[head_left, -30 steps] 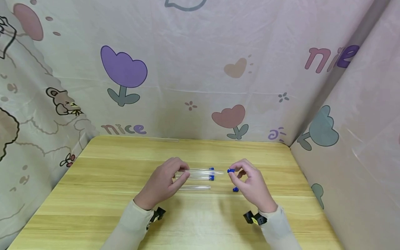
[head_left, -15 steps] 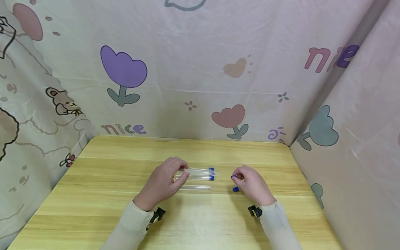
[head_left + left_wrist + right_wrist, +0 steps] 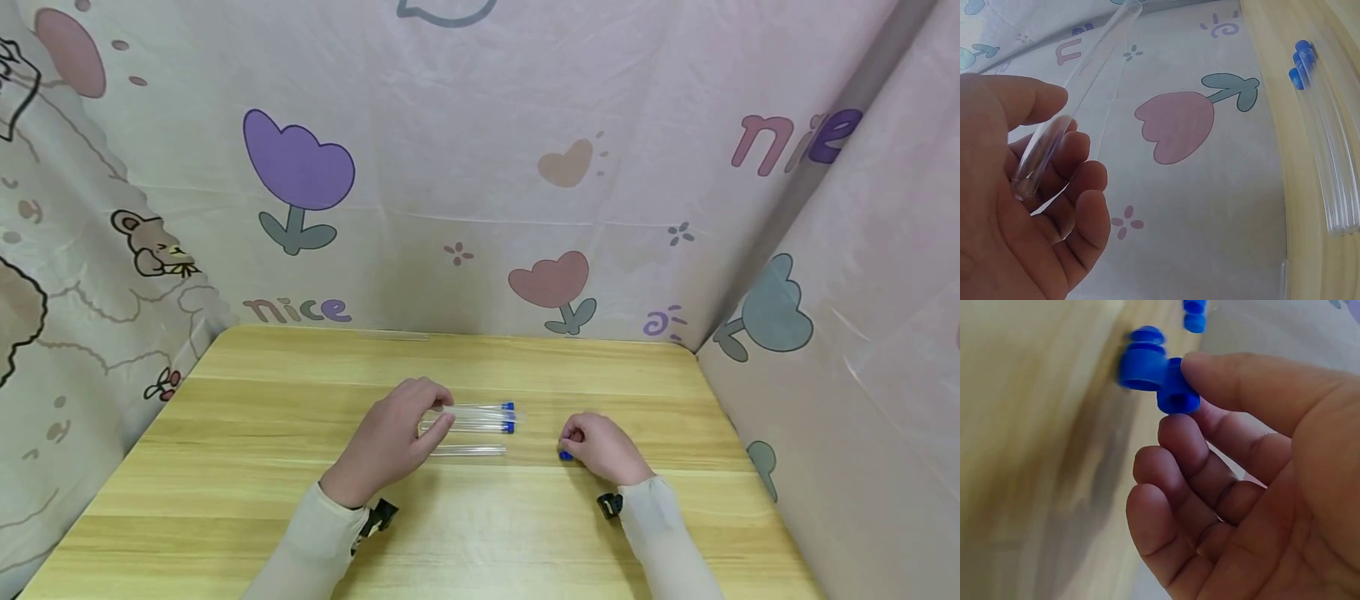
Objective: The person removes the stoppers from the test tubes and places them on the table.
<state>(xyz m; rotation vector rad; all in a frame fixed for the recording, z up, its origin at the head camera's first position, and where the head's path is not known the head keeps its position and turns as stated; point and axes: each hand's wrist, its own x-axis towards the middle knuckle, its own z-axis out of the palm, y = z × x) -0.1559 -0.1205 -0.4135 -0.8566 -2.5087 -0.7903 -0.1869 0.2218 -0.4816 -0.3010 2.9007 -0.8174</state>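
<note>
My left hand (image 3: 393, 437) holds a clear test tube (image 3: 1094, 59) between thumb and fingers. In the left wrist view its rounded bottom lies near the palm and its uncapped end points up and away. My right hand (image 3: 607, 450) is low over the table at the right, pinching a blue cap (image 3: 1179, 394) at the fingertips. Right beside that cap is a second blue cap (image 3: 1142, 365); whether the two touch is unclear. Several test tubes with blue caps (image 3: 1335, 156) lie side by side on the table beyond my left hand.
Closer to me lie clear tubes (image 3: 472, 451), partly hidden by my left hand. Another clear thin piece (image 3: 397, 337) lies at the table's back edge. A printed curtain (image 3: 450, 167) stands behind the wooden table (image 3: 187, 467) and along both sides.
My right hand has moved away from the tube's uncapped end, down toward me, to the cap on the table. The held tube's end has drawn slightly left; my left hand has barely moved.
</note>
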